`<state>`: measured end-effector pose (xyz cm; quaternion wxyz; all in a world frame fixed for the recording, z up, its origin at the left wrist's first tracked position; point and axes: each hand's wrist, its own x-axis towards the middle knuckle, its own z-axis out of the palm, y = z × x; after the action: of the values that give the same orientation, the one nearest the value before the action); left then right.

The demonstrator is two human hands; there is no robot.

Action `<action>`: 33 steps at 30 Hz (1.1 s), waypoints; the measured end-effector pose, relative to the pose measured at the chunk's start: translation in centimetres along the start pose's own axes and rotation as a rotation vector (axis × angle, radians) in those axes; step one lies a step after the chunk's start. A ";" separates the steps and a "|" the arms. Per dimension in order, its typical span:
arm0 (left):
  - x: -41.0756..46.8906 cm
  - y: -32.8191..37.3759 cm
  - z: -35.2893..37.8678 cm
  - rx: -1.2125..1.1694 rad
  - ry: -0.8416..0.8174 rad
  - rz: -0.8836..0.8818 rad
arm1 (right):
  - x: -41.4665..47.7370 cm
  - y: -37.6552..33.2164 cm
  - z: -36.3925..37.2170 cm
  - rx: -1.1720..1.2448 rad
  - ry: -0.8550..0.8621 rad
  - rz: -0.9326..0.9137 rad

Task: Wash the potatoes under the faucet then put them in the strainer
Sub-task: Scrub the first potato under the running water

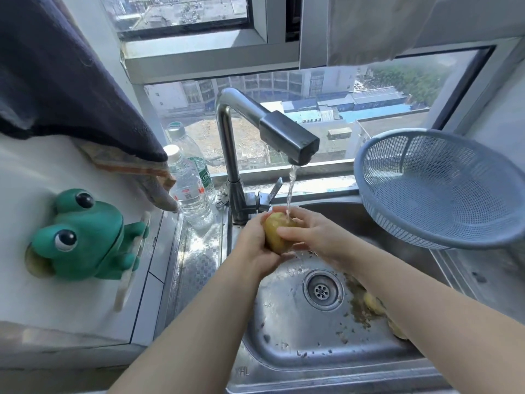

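A yellow-brown potato (275, 235) is held under the stream of water running from the steel faucet (287, 136). My left hand (257, 245) grips it from the left and below. My right hand (311, 233) wraps over its right side with the fingers curled across the front. More potatoes (374, 303) lie in the sink (287, 336) to the right of the drain, partly hidden behind my right forearm. The blue plastic strainer (443, 191) sits tilted on the right rim of the sink with nothing in it.
Two clear water bottles (189, 191) stand left of the faucet by the window. A green frog holder (85, 237) sticks to the white wall at left, and dark cloth (65, 81) hangs above it. Dirt specks lie around the drain (323, 290).
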<state>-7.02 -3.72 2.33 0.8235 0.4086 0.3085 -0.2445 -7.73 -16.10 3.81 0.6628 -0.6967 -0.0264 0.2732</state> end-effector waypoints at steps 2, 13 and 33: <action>-0.3 -0.2 0.1 0.019 -0.049 0.028 | 0.0 0.3 -0.3 0.134 0.031 0.041; -1.7 -3.1 -1.7 0.432 -0.137 0.379 | -1.3 1.8 -0.5 0.548 0.188 0.214; -0.3 -3.3 -10.7 1.053 0.559 0.609 | -0.3 7.6 1.1 -0.612 -0.040 0.400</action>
<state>-12.68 3.33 -4.22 0.4354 0.8728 0.2206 -0.0041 -10.97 -16.10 -3.18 0.3563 -0.8487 0.0169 0.3906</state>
